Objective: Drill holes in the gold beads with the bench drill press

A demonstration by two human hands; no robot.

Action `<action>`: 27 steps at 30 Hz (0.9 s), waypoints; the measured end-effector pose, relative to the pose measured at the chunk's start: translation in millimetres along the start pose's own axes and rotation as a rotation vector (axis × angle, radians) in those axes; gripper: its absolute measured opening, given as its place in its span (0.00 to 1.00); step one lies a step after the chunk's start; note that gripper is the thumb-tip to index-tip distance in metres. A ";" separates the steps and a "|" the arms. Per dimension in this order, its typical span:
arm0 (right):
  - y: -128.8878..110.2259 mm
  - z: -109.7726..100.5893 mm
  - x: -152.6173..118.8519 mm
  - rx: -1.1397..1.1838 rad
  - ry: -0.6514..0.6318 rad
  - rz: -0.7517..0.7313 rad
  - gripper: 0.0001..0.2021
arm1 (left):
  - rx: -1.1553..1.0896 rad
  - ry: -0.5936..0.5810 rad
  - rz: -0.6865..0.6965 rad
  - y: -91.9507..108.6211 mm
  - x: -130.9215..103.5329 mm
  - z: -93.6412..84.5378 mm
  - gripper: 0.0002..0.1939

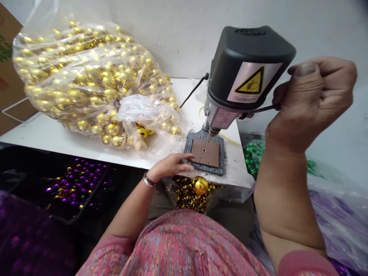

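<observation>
A small black and grey drill press (250, 65) stands on the white table, its bit above a brown plate (211, 155) with a small hole. My right hand (319, 92) is closed around the end of the machine's lever, to the right of the motor housing. At the left edge of the plate, my left hand (175, 165) has its fingers apart and holds nothing. One gold ball (199, 185) is just below the front of the base, over an open bag of gold pieces (186, 195) at my lap.
A big clear bag of gold balls (86, 84) covers the table's left side. Below it sits a dark crate of purple and gold balls (83, 184). Green balls (255, 153) and purple bags (339, 218) lie at right. A cardboard box (11, 80) stands far left.
</observation>
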State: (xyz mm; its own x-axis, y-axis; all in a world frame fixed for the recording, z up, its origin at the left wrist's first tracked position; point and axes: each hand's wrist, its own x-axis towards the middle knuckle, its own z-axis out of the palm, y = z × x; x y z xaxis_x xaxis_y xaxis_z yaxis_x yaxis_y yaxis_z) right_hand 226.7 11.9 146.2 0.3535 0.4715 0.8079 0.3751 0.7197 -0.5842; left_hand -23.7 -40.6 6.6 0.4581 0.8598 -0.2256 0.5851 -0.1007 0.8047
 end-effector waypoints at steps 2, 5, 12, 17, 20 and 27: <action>1.2 -0.6 0.6 0.001 0.002 -0.019 0.15 | 0.155 0.308 -0.129 -16.9 4.9 -16.3 0.15; 3.6 -1.7 0.2 0.005 0.003 -0.038 0.16 | 0.411 0.518 -0.395 -37.6 19.8 -40.2 0.18; 1.6 -2.0 -2.5 -0.016 0.010 -0.053 0.16 | 0.466 0.583 -0.246 -24.0 66.2 -59.4 0.21; 1.2 -2.4 -2.7 -0.030 0.022 -0.050 0.14 | 0.510 0.425 -0.442 -6.8 91.5 -57.0 0.22; -0.4 -3.5 -4.5 -0.032 0.006 -0.019 0.15 | 0.506 0.385 -0.453 -9.9 86.0 -51.0 0.22; -0.8 -3.6 -1.8 0.006 -0.017 0.004 0.15 | -0.235 0.462 -0.271 -29.9 13.5 -35.7 0.34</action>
State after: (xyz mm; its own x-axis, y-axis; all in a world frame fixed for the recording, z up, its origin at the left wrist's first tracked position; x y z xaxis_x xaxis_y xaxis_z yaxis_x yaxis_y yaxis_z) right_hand 228.9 8.6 145.0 0.3403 0.4826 0.8070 0.3683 0.7212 -0.5867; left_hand -58.9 -8.2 -0.9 -0.0578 0.9737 -0.2202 0.4524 0.2222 0.8637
